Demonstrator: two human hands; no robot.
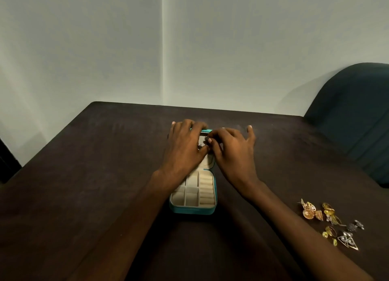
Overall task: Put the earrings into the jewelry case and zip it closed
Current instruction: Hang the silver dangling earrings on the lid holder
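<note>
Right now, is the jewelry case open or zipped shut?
Open. The jewelry case lies unfolded on the table, its beige compartments showing, while both hands work over the lid half.

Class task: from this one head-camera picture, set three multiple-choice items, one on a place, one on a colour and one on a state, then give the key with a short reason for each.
1. Where does the pile of loose earrings lie on the table?
A. To the person's right of the jewelry case
B. To its left
C. Inside its bottom tray

2. What colour is the outside of the jewelry case?
A. Red
B. Teal
C. White

3. What state is the jewelry case in?
A. Zipped closed
B. Open, lid laid back
C. Turned upside down

Key: 1 A, the gold and silver pieces lie near the right forearm. 2 B, the front wall is teal around a cream lining. 3 B, the compartments show, and the left hand and right hand work at a dark earring over the lid.
</note>
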